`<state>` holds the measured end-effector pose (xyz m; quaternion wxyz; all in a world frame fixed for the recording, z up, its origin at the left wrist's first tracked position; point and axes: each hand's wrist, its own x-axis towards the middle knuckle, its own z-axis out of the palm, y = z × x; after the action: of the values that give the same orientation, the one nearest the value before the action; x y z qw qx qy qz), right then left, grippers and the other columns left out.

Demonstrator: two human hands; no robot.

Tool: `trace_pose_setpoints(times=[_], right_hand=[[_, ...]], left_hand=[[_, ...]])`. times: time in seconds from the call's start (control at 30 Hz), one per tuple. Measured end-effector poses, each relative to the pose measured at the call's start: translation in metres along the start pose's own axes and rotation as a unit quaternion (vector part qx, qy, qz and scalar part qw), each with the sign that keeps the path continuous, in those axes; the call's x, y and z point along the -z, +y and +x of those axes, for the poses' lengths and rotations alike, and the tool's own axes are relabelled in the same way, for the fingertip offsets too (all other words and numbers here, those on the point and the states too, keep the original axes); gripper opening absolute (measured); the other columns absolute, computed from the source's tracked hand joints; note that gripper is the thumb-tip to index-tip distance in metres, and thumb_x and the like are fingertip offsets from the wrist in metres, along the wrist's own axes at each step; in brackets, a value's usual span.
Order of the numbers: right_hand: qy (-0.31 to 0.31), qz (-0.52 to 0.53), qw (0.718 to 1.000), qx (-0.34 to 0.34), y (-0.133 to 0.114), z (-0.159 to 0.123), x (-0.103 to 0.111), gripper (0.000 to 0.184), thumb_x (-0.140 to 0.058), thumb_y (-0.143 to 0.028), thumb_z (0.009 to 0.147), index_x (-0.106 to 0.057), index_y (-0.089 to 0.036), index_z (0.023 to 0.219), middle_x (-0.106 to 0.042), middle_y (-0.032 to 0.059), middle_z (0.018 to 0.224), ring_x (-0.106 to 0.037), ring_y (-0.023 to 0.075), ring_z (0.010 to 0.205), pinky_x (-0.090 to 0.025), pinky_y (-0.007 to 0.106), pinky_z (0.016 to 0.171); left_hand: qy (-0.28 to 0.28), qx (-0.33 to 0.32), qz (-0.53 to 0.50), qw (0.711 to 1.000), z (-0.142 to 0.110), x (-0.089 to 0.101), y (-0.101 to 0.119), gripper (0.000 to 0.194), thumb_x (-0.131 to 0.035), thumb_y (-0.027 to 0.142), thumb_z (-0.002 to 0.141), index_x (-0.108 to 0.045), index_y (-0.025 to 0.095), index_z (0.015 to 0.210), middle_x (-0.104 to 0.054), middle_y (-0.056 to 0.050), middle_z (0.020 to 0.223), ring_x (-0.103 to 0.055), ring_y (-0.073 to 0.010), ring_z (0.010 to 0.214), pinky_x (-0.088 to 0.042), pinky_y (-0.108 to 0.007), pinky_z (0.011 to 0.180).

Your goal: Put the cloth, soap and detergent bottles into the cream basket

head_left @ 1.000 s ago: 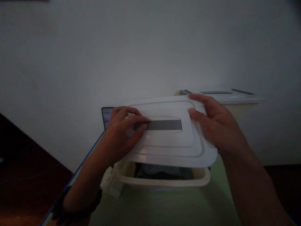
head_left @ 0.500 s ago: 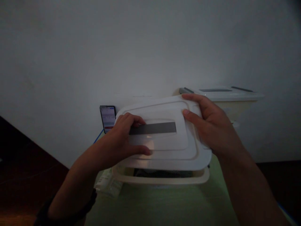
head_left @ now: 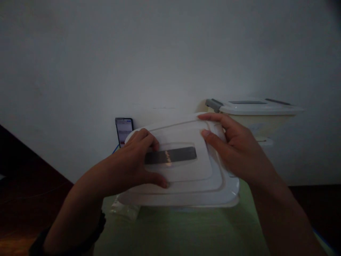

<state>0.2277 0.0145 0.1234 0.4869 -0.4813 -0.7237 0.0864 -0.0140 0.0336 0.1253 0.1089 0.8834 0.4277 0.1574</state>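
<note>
A white plastic lid (head_left: 186,177) with a grey strip (head_left: 173,155) across its middle lies flat over a white box, hiding the box beneath it. My left hand (head_left: 133,165) rests on the lid's left part, fingers curled over the strip's left end and thumb pressed on the lid. My right hand (head_left: 234,149) grips the lid's right far corner, fingers bent over its top and edge.
A second white box with a lid and grey latches (head_left: 253,110) stands behind on the right, against the pale wall. A phone (head_left: 124,129) leans upright on the wall at left. A crumpled clear bag (head_left: 125,209) lies on the green table (head_left: 186,234).
The lid has come down from a tilt onto the box; the dark contents and the box rim no longer show. Both hands lowered with it.
</note>
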Motion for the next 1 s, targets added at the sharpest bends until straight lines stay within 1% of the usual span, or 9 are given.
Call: trace_pose_setpoints(times=[0.1, 0.2, 0.33, 0.43, 0.6, 0.67, 0.83, 0.93, 1.0], right_hand=[[0.011, -0.017, 1.000, 0.007, -0.001, 0.000, 0.000, 0.030, -0.051, -0.027, 0.085, -0.057, -0.023, 0.114, -0.061, 0.0053, 0.108, -0.057, 0.0223, 0.099, -0.047, 0.038, 0.083], [-0.009, -0.042, 0.999, 0.000, -0.002, 0.000, 0.001, 0.029, -0.049, -0.028, 0.086, -0.057, -0.024, 0.114, -0.062, 0.0056, 0.106, -0.058, 0.0218, 0.097, -0.049, 0.036, 0.079], [-0.078, -0.088, 0.993, -0.025, 0.000, 0.002, 0.005, 0.028, -0.048, -0.030, 0.086, -0.057, -0.023, 0.112, -0.062, 0.0056, 0.106, -0.059, 0.0210, 0.093, -0.049, 0.034, 0.075], [-0.119, -0.103, 0.987, -0.038, 0.006, 0.003, 0.009, 0.027, -0.047, -0.033, 0.087, -0.057, -0.022, 0.110, -0.063, 0.0052, 0.103, -0.060, 0.0204, 0.092, -0.048, 0.033, 0.075], [-0.200, -0.144, 0.967, -0.058, 0.016, 0.002, 0.012, 0.031, -0.042, -0.036, 0.089, -0.055, -0.021, 0.112, -0.064, 0.0069, 0.105, -0.060, 0.0208, 0.093, -0.047, 0.033, 0.077], [-0.229, -0.148, 0.960, -0.060, 0.020, 0.001, 0.011, 0.033, -0.041, -0.037, 0.089, -0.053, -0.021, 0.115, -0.064, 0.0075, 0.107, -0.060, 0.0211, 0.096, -0.047, 0.033, 0.080], [-0.235, -0.143, 0.959, -0.068, 0.027, 0.001, 0.008, 0.034, -0.042, -0.038, 0.089, -0.050, -0.021, 0.117, -0.062, 0.0079, 0.113, -0.058, 0.0219, 0.103, -0.044, 0.035, 0.087], [-0.243, -0.146, 0.956, -0.077, 0.028, 0.001, 0.007, 0.034, -0.041, -0.039, 0.089, -0.049, -0.022, 0.117, -0.063, 0.0090, 0.112, -0.058, 0.0238, 0.102, -0.044, 0.039, 0.087], [-0.257, -0.154, 0.950, -0.087, 0.028, 0.001, 0.007, 0.036, -0.039, -0.041, 0.090, -0.048, -0.023, 0.119, -0.064, 0.0102, 0.109, -0.059, 0.0255, 0.101, -0.044, 0.041, 0.086]], left_hand=[[0.014, -0.014, 0.010, 1.000, 0.000, -0.001, 0.001, 0.058, -0.065, 0.067, 0.057, -0.045, 0.021, 0.087, -0.040, -0.002, 0.101, -0.042, -0.0196, 0.087, -0.042, -0.033, 0.074], [0.019, -0.020, 0.011, 1.000, 0.001, -0.001, 0.000, 0.056, -0.065, 0.066, 0.057, -0.046, 0.021, 0.084, -0.041, -0.002, 0.099, -0.043, -0.0197, 0.087, -0.041, -0.033, 0.074], [-0.018, -0.032, -0.011, 0.999, 0.006, -0.003, 0.001, 0.054, -0.067, 0.065, 0.056, -0.048, 0.020, 0.079, -0.044, -0.001, 0.094, -0.045, -0.0191, 0.085, -0.041, -0.031, 0.073], [-0.042, -0.023, -0.047, 0.998, 0.011, -0.007, 0.002, 0.050, -0.067, 0.062, 0.059, -0.048, 0.020, 0.079, -0.046, -0.001, 0.092, -0.046, -0.0170, 0.080, -0.041, -0.029, 0.069], [-0.044, -0.015, -0.052, 0.998, 0.020, -0.015, 0.001, 0.044, -0.064, 0.057, 0.067, -0.046, 0.019, 0.079, -0.049, -0.001, 0.085, -0.048, -0.0167, 0.075, -0.040, -0.028, 0.065], [-0.032, -0.016, -0.039, 0.999, 0.022, -0.018, 0.001, 0.043, -0.060, 0.058, 0.071, -0.047, 0.019, 0.081, -0.050, -0.002, 0.086, -0.049, -0.0170, 0.076, -0.040, -0.029, 0.065], [0.018, -0.036, -0.017, 0.999, 0.027, -0.025, 0.000, 0.039, -0.043, 0.056, 0.084, -0.051, 0.017, 0.083, -0.049, -0.004, 0.095, -0.050, -0.0166, 0.079, -0.041, -0.030, 0.069], [0.021, -0.042, -0.020, 0.999, 0.029, -0.028, -0.001, 0.039, -0.044, 0.056, 0.084, -0.051, 0.017, 0.081, -0.049, -0.004, 0.095, -0.051, -0.0164, 0.079, -0.041, -0.030, 0.069], [0.010, -0.041, -0.015, 0.999, 0.030, -0.029, -0.002, 0.042, -0.048, 0.059, 0.079, -0.051, 0.018, 0.080, -0.051, -0.003, 0.092, -0.052, -0.0165, 0.077, -0.042, -0.030, 0.067]])
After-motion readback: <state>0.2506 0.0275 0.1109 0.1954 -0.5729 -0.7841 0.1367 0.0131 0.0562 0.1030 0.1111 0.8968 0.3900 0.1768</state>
